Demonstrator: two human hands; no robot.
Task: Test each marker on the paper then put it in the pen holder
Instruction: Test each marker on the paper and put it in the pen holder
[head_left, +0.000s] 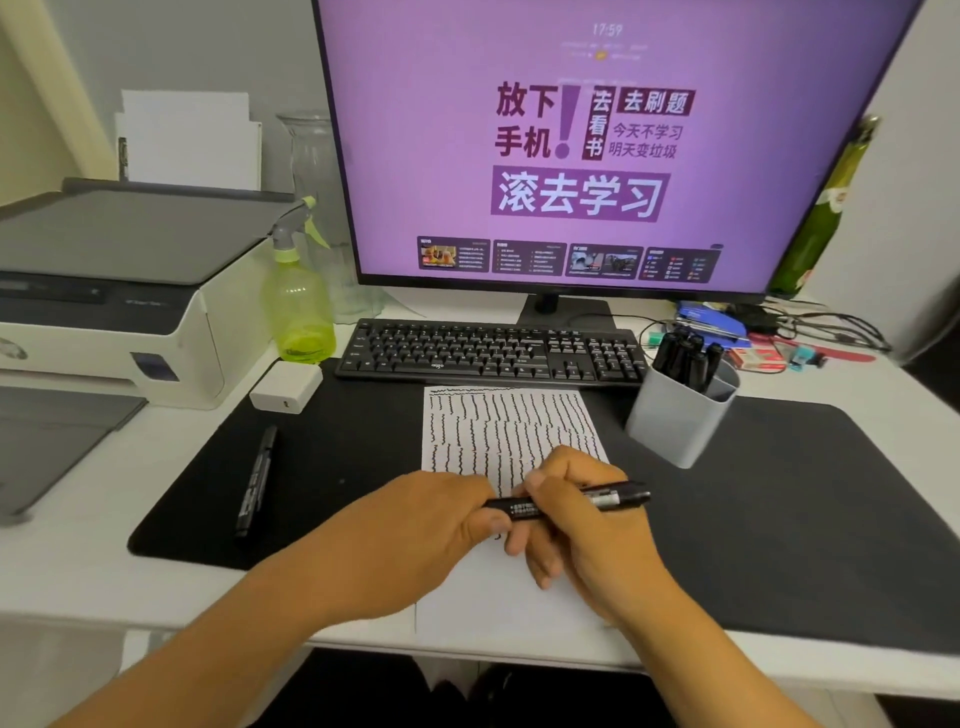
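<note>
- Showing the head view: both hands met over the paper (498, 431) on the black mat (779, 519), which lay on the desk (67, 582).
- The right hand (587, 519) had its fingers (535, 564) curled round the barrel of a black marker (566, 503) held level just above the sheet; the left hand (431, 525) pinched the marker's left end, seemingly at the cap.
- Judged step: capping or uncapping. A straight pull or push along the barrel, with the sheet kept flat, would have served best.
- A second marker (255, 480) lay on the mat to the left; several stood in the grey pen holder (675, 421).
- Legible writing: the monitor (597, 145) read "17:59", "放下手机" and "滚去学习"; the keyboard (488, 351) logo appeared to read "aigo"; the marker label was too small to read.
</note>
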